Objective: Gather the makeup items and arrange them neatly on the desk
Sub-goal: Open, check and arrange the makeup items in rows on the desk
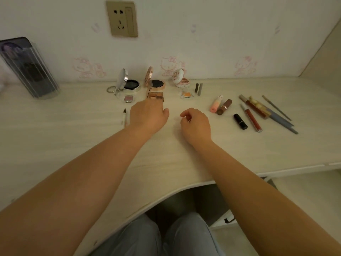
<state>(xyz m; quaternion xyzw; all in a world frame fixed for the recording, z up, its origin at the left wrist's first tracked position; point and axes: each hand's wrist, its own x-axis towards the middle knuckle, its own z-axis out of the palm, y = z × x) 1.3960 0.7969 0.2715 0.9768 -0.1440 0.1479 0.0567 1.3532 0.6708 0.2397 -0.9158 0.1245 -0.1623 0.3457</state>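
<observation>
My left hand [147, 115] lies on the pale desk [73, 126], its fingers reaching onto the near edge of a small gold square palette [156, 95]; the thumb sticks out to the right, off the palette. My right hand [195, 124] hovers beside it, loosely curled and holding nothing. Along the wall stand an open silver compact [130, 84], an open rose-gold compact [156, 83] and a white flowered compact [180, 79]. Small pink [128, 98] and orange [186, 94] pans lie in front. Right of my hands are a pink tube [216, 104], brown lipstick [224, 107], black lipstick [240, 121], red gloss [251, 118] and pencils [282, 121].
A white liner pen [124, 117] lies just left of my left wrist. A dark clear-walled container [29, 67] stands at the far left by the wall. A wall socket [121, 18] is above. The desk's curved front edge [166, 194] runs over my knees.
</observation>
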